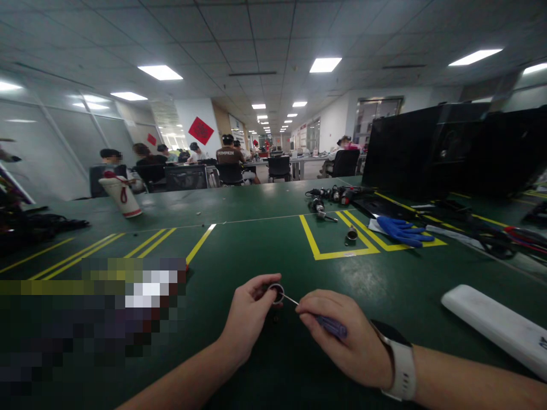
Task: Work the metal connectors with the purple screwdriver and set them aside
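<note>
My left hand [252, 304] is closed around a small round metal ring [277, 294], its opening turned toward the right. In my right hand [342, 324] is a screwdriver [332, 326] with a translucent purple handle. The thin shaft points left, and its tip reaches the ring's opening; whether it touches the inside I cannot tell. A tiny dark piece [276, 319] lies on the green table [239, 250] just below the ring. On my right wrist is a watch with a pale strap [401, 364].
A small metal cylinder [351, 233] stands inside yellow tape lines. Behind it lie dark tools [318, 206]. Blue gloves [401, 230], cables and black monitors [410, 148] are to the right, with a white case [496, 324] nearer. A paper cup [122, 196] tilts at left. Several people sit beyond.
</note>
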Demonstrator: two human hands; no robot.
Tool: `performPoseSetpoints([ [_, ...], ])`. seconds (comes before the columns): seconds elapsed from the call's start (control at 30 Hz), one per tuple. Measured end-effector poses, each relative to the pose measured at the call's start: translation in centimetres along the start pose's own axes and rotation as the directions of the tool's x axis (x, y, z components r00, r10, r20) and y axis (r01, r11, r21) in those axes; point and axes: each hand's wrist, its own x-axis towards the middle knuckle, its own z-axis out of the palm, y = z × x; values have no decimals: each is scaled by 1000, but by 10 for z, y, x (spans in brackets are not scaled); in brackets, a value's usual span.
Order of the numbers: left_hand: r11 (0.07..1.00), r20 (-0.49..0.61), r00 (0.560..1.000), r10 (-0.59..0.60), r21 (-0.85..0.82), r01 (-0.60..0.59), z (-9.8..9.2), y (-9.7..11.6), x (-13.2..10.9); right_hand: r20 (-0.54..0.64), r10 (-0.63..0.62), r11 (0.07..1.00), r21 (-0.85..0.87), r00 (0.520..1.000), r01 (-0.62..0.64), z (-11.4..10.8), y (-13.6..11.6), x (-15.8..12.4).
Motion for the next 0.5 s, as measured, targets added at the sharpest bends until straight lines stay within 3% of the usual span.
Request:
performPoseSetpoints([
  [0.1,999,-70,997,-40,-16,39,-3,-1,4,6,141,979,145,990,-141,0,0,3],
  [0.23,997,-128,991,-46,-74,37,-5,-2,8,117,277,921,250,954,-299,5,7,5],
  [0.5,997,-98,994,-38,-77,30,-6,-7,9,135,282,925,224,950,-306,11,13,3],
])
